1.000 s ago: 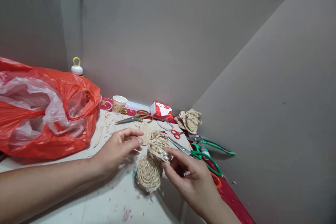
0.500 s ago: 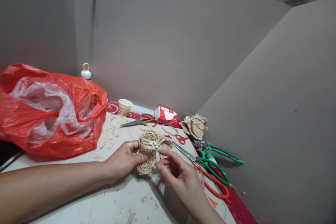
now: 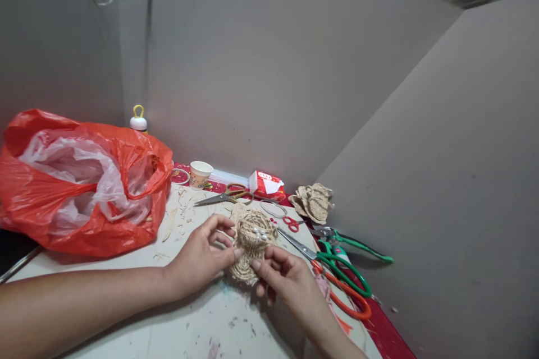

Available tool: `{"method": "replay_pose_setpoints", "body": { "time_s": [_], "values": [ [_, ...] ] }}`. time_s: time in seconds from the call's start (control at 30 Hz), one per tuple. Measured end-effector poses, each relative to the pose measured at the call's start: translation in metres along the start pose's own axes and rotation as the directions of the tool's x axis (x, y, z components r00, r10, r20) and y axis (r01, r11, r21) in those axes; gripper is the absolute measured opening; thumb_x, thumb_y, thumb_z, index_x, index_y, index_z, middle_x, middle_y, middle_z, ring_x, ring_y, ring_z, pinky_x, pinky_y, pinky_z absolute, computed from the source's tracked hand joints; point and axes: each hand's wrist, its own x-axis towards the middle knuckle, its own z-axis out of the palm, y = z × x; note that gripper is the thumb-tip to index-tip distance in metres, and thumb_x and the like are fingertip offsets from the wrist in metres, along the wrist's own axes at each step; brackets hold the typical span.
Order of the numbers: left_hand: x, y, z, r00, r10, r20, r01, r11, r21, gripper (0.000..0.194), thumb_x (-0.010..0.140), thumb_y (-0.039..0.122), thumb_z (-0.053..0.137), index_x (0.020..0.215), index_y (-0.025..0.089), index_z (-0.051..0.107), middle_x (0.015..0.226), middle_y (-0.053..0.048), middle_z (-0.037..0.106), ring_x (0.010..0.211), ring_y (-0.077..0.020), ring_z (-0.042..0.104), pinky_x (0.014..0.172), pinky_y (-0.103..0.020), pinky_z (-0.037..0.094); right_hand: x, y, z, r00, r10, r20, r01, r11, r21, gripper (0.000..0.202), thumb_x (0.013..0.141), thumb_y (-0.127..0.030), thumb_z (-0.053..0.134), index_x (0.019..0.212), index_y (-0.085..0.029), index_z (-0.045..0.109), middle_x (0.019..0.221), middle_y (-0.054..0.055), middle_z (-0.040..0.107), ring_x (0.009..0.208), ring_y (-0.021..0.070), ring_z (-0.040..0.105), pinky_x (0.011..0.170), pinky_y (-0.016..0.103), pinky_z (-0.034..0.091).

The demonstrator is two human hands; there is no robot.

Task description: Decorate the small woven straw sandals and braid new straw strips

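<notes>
A coiled-straw ornament (image 3: 249, 245) is held between the two hands at the middle of the white tabletop (image 3: 189, 320). Its long axis runs near to far, the far end leaning slightly right; a rounded coil forms each end, with a narrower ribbed waist between. A cluster of pearl-like beads (image 3: 260, 234) sits on the right of the far coil, facing up. The left hand (image 3: 210, 249) has its thumb against the ornament's left side, the other fingers curled apart from it along the far left edge; whether they grip cannot be told. The right hand (image 3: 282, 272) pinches the near right side, thumb on top, fingers partly hidden beneath. Just right of the ornament lie green-handled scissors (image 3: 325, 257), their blades pointing far left. Gold-handled scissors (image 3: 213, 199) lie beyond it, farther left, tips pointing left.
</notes>
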Motion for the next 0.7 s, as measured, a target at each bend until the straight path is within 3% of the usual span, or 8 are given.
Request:
{"method": "replay_pose_setpoints", "body": {
  "time_s": [0.13, 0.27, 0.37, 0.43, 0.5, 0.57, 0.63, 0.7],
  "values": [
    [0.002, 0.000, -0.006, 0.978, 0.210, -0.021, -0.197, 0.944, 0.265, 0.018, 0.075, 0.021, 0.062, 0.086, 0.019, 0.048, 0.086, 0.000, 0.051, 0.080, -0.0132, 0.054, 0.070, -0.027, 0.049, 0.000, 0.006, 0.003, 0.999, 0.007, 0.035, -0.008, 1.000, 0.029, 0.048, 0.065, -0.059, 0.071, 0.067, -0.019, 0.046, 0.044, -0.003, 0.057, 0.034, 0.0067, 0.046, 0.037, 0.017, 0.034],
    [0.000, -0.006, -0.010, 0.930, 0.360, 0.072, -0.353, 0.824, 0.443, 0.009, 0.081, 0.021, 0.056, 0.089, 0.019, 0.053, 0.085, -0.002, 0.055, 0.079, -0.0136, 0.054, 0.076, -0.028, 0.047, 0.000, 0.007, 0.004, 1.000, -0.026, 0.010, 0.025, 0.999, 0.020, 0.046, 0.067, -0.056, 0.072, 0.067, -0.019, 0.045, 0.044, -0.004, 0.055, 0.037, 0.0081, 0.049, 0.037, 0.017, 0.035],
    [-0.002, -0.008, -0.010, 0.933, 0.351, 0.081, -0.349, 0.822, 0.450, 0.020, 0.085, 0.025, 0.052, 0.104, 0.019, 0.053, 0.093, -0.004, 0.058, 0.081, -0.0141, 0.055, 0.078, -0.027, 0.046, 0.001, 0.005, 0.001, 0.996, -0.071, -0.061, 0.073, 0.997, 0.034, 0.044, 0.066, -0.053, 0.073, 0.068, -0.018, 0.048, 0.047, -0.005, 0.053, 0.040, 0.0094, 0.052, 0.037, 0.017, 0.036],
    [-0.002, -0.008, -0.010, 0.947, 0.317, 0.043, -0.304, 0.851, 0.429, 0.020, 0.085, 0.028, 0.051, 0.103, 0.019, 0.051, 0.091, -0.003, 0.058, 0.078, -0.0138, 0.055, 0.074, -0.026, 0.045, 0.003, 0.003, -0.002, 0.988, -0.109, -0.110, 0.114, 0.993, 0.039, 0.041, 0.066, -0.052, 0.073, 0.070, -0.017, 0.052, 0.051, -0.005, 0.053, 0.044, 0.0106, 0.055, 0.038, 0.018, 0.037],
    [0.000, -0.009, -0.011, 0.956, 0.291, 0.025, -0.274, 0.862, 0.428, 0.013, 0.085, 0.032, 0.050, 0.087, 0.019, 0.050, 0.078, 0.000, 0.054, 0.069, -0.0125, 0.051, 0.066, -0.024, 0.041, 0.006, 0.001, -0.005, 0.982, -0.118, -0.150, 0.129, 0.989, 0.066, 0.039, 0.066, -0.049, 0.074, 0.072, -0.017, 0.054, 0.054, -0.005, 0.054, 0.046, 0.0109, 0.056, 0.038, 0.018, 0.037],
    [0.003, -0.012, -0.013, 0.958, 0.287, 0.026, -0.266, 0.845, 0.465, 0.027, 0.085, 0.035, 0.048, 0.064, 0.020, 0.039, 0.060, 0.005, 0.041, 0.058, -0.0106, 0.039, 0.057, -0.023, 0.033, 0.010, 0.000, -0.010, 0.981, -0.089, -0.171, 0.109, 0.988, 0.112, 0.038, 0.063, -0.047, 0.075, 0.073, -0.017, 0.055, 0.057, -0.004, 0.057, 0.049, 0.0110, 0.056, 0.039, 0.018, 0.037],
    [0.007, -0.017, -0.014, 0.958, 0.284, 0.028, -0.257, 0.817, 0.516, 0.037, 0.083, 0.033, 0.047, 0.057, 0.020, 0.025, 0.053, 0.007, 0.026, 0.053, -0.0094, 0.027, 0.053, -0.024, 0.025, 0.015, -0.003, -0.018, 0.983, -0.040, -0.181, 0.068, 0.987, 0.148, 0.038, 0.062, -0.047, 0.075, 0.072, -0.018, 0.053, 0.057, -0.004, 0.057, 0.050, 0.0116, 0.057, 0.039, 0.018, 0.038],
    [0.009, -0.021, -0.016, 0.954, 0.295, 0.052, -0.275, 0.794, 0.543, 0.037, 0.082, 0.030, 0.045, 0.057, 0.020, 0.019, 0.054, 0.007, 0.021, 0.053, -0.0093, 0.023, 0.053, -0.025, 0.021, 0.019, -0.008, -0.031, 0.983, 0.005, -0.182, 0.022, 0.989, 0.147, 0.036, 0.062, -0.045, 0.075, 0.070, -0.019, 0.051, 0.055, -0.004, 0.056, 0.049, 0.0117, 0.057, 0.039, 0.018, 0.039]
  ]
}}
